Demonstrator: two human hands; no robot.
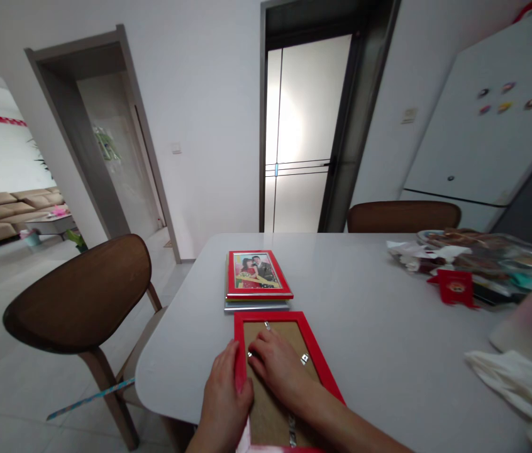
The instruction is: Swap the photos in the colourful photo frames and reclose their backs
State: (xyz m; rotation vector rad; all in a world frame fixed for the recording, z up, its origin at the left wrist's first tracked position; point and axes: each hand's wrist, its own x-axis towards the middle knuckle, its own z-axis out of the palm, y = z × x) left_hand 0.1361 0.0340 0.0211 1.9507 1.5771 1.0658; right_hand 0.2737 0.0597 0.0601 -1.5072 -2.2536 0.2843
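Two grips on my feed: the left grip (223,396) curls around the edge of a red picture frame (315,336) lying face down on the white worktop (365,352), and the right grip (275,365) rests flat and open on its cardboard backing (270,415). A stack of framed photos (256,283) sits just beyond.

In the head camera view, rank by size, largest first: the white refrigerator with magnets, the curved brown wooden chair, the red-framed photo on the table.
White refrigerator, curved brown wooden chair, red-framed photo. The chair stands nearer the camera, so its place against the refrigerator is unsure.
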